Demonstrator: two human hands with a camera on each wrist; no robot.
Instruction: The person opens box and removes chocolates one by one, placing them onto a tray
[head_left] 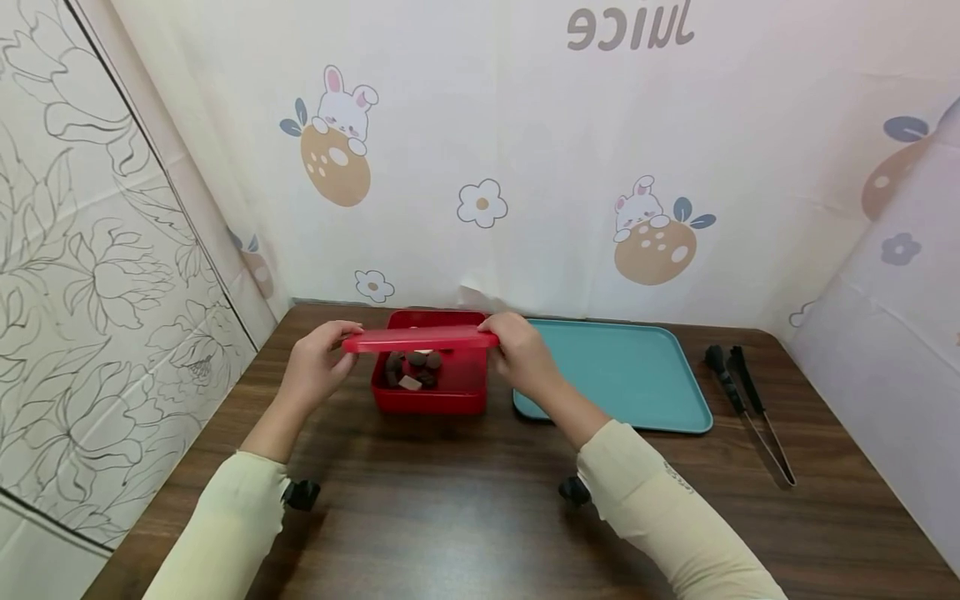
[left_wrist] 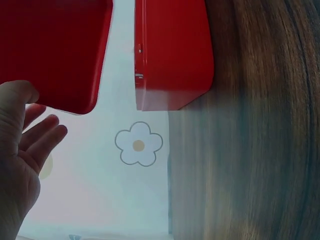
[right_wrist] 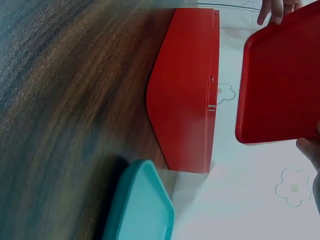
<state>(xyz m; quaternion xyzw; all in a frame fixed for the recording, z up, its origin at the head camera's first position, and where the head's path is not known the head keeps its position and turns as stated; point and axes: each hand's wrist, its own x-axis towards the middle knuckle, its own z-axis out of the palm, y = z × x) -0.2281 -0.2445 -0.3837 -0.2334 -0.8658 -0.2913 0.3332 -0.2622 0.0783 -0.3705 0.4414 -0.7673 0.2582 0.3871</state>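
Lid [head_left: 420, 338], pinched at opposite ends by left hand [head_left: 313, 365] and right hand [head_left: 522, 354], likely needed steady, even handling above the box [head_left: 429, 403].

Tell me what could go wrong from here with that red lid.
1. The left hand and right hand hold the red lid only near its edges, so it might slip and drop onto the brown pieces in the open red box.
2. The blue tray sits close beside the box, so the right forearm, reaching across its near corner, could bump it when lowered.
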